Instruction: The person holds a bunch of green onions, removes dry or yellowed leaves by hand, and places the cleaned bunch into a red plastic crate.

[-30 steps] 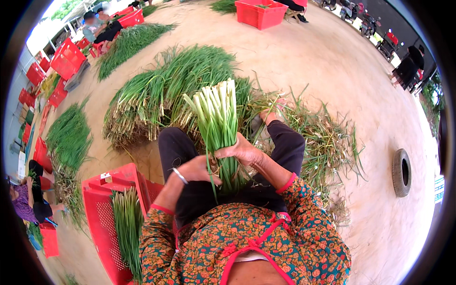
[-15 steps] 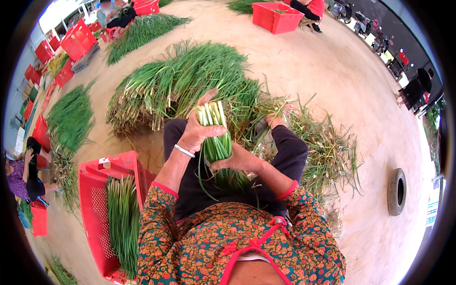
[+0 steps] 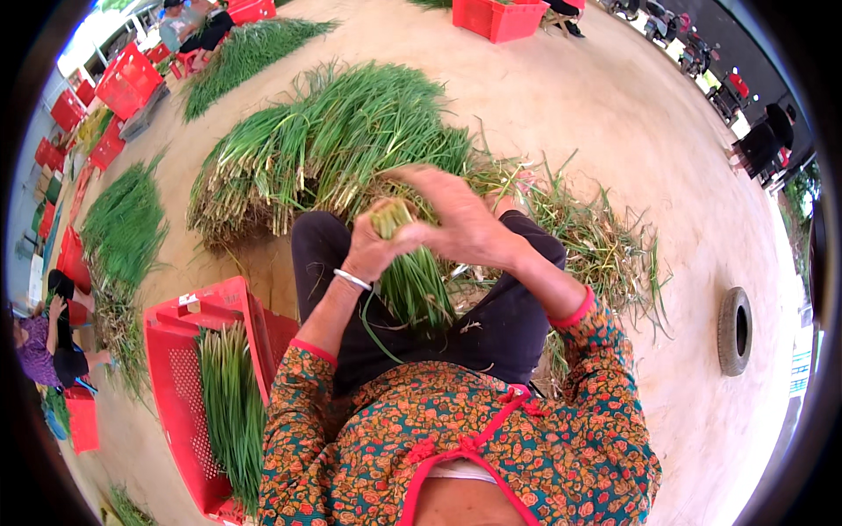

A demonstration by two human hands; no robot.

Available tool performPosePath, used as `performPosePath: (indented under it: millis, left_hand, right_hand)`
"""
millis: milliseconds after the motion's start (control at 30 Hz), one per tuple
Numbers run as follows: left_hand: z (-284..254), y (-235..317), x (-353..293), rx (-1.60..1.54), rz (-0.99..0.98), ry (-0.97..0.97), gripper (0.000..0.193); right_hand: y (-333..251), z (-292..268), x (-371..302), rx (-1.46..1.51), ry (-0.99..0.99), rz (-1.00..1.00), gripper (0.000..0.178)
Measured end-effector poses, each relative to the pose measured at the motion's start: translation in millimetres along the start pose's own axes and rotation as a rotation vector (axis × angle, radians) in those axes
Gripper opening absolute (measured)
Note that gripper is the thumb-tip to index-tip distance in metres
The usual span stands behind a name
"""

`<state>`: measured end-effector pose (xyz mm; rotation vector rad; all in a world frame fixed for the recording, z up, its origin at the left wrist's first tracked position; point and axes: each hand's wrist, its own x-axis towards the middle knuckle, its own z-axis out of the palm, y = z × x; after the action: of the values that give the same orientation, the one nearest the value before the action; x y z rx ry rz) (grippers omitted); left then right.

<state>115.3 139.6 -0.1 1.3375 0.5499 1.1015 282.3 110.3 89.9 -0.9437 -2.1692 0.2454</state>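
Observation:
My left hand (image 3: 368,252), with a white bracelet on its wrist, is closed round a bunch of chives (image 3: 414,287). The bunch's pale cut-looking stem ends point up and away from me, and its green leaves hang down over my lap. Just right of those ends is my right hand (image 3: 458,219), blurred by motion, its fingers stretched out to the left. Whether its palm touches the bunch I cannot tell. Beyond my knees lies a big heap of chives (image 3: 342,140), roots and pale stems toward me.
Left of me stands a red plastic crate (image 3: 180,394) holding chives (image 3: 230,412). Loose trimmings (image 3: 605,263) litter the floor at right, with a tire (image 3: 735,331) farther off. A red crate (image 3: 500,19) stands at the back. People sit by other heaps at left (image 3: 127,219).
My right hand has left the bunch's lower part and moved up beside the stem ends, fingers extended. The bunch has tipped, so its ends show more from above.

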Motion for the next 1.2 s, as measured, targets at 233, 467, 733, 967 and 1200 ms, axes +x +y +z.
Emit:
performPosePath:
  millis: [233,467,733,967,1200]
  left_hand:
    - [29.9,69.5,0.3,0.579,0.602,-0.014,0.025]
    - [71.4,69.1,-65.3,0.862,1.165,-0.673,0.015]
    - [54.4,62.1,-108.0,1.162,0.779,-0.698,0.031]
    - [27.6,67.7,-128.1,-0.051,0.155,0.304,0.105]
    - [20.6,11.7,-140.4,-0.271,-0.530,0.090,0.049]
  right_hand:
    - [-36.4,38.9,-97.7,1.688,-0.344,0.582,0.092]
    - [-45.0,56.7,-83.8,2.374,0.007,0.681,0.087]
    - [-16.1,86.7,-82.2,2.288,-0.148,0.774,0.061]
    - [-13.3,68.0,-48.2,1.860,-0.073,0.712,0.056]
    - [-39.9,99.9,-36.2,1.053,0.050,0.638,0.050]
